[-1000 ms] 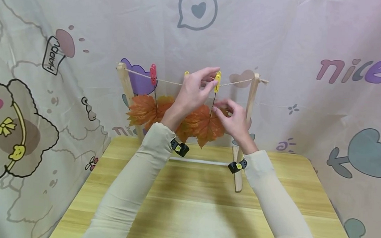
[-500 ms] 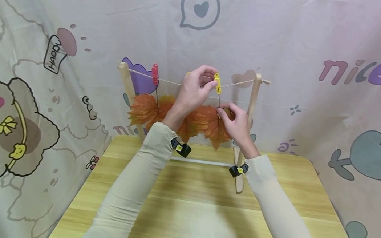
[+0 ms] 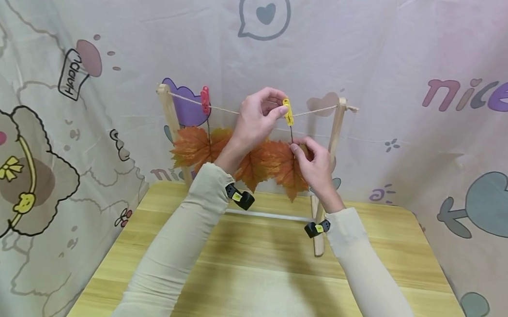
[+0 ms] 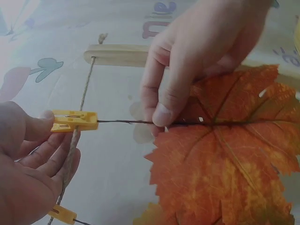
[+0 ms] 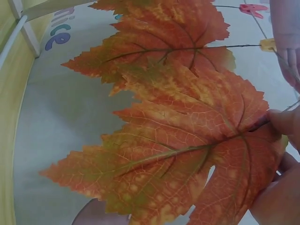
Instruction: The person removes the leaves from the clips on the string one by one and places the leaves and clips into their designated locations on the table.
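My left hand (image 3: 256,117) pinches the tail of a yellow clothespin (image 3: 288,112) at the twine line (image 3: 318,112). In the left wrist view the clothespin's nose meets the top of a thin dark stem (image 4: 119,121), and the twine crosses the clothespin. Lower down, my right hand (image 3: 315,162) holds that stem between thumb and forefinger, just above the blade of an orange artificial maple leaf (image 3: 291,173). The leaf hangs tip down, filling much of the right wrist view. Another yellow clothespin (image 4: 63,214) grips a second leaf's stem behind my left hand.
A red clothespin (image 3: 205,100) holds another orange leaf (image 3: 191,147) at the left of the line. Wooden posts (image 3: 337,129) carry the twine, and a white rod (image 3: 272,216) runs low between them. The frame stands on a wood-grain table (image 3: 263,285) before a printed cloth (image 3: 400,51).
My right hand and the leaf have shifted slightly right. The yellow clothespin has tilted, its tail dipping slightly left. My left hand keeps its pinch.
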`<state>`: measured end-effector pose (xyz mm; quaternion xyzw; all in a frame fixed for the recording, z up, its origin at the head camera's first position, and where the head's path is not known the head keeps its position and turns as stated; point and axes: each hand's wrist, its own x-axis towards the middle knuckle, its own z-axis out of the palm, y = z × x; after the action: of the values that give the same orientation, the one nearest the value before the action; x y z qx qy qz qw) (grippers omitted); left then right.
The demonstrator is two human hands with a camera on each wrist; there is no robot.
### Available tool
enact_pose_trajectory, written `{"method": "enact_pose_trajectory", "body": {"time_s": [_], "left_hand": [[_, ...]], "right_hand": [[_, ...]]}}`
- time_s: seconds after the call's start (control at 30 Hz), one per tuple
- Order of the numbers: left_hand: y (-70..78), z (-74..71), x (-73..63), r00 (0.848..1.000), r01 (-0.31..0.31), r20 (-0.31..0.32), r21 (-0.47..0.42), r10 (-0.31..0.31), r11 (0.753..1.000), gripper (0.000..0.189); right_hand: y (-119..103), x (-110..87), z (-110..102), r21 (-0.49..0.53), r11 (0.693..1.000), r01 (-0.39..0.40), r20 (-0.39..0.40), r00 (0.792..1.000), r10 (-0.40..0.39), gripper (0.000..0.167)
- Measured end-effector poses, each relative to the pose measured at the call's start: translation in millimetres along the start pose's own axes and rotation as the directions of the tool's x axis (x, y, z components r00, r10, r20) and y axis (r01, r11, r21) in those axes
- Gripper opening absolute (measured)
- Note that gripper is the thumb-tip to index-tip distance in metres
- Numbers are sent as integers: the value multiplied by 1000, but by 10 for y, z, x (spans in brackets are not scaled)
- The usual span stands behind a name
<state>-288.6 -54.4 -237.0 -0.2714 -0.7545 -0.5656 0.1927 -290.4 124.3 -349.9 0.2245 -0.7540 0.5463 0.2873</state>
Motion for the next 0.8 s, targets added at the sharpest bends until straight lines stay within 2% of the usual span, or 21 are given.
{"method": "enact_pose_trajectory", "body": {"time_s": [0.17, 0.43, 0.53, 0.7, 0.8], "left_hand": [[15, -22, 2, 1000, -8, -8, -26, 8, 1000, 10], [20, -19, 28, 998, -11, -60, -74, 7, 997, 4], [30, -17, 34, 996, -17, -92, -92, 9, 996, 5], [62, 12, 42, 992, -41, -121, -114, 27, 993, 5], [72, 20, 41, 986, -55, -160, -119, 35, 991, 4]], "right_hand": [[-26, -16, -14, -53, 999, -3, -14, 1000, 2, 13], [-36, -49, -9, -122, 992, 12, -35, 999, -17, 13], [-25, -60, -7, -116, 993, 20, -40, 999, -25, 12], [-1, -102, -6, -51, 998, 20, -25, 999, -21, 11], [2, -120, 2, -16, 1000, 18, -14, 1000, -19, 12]]}}
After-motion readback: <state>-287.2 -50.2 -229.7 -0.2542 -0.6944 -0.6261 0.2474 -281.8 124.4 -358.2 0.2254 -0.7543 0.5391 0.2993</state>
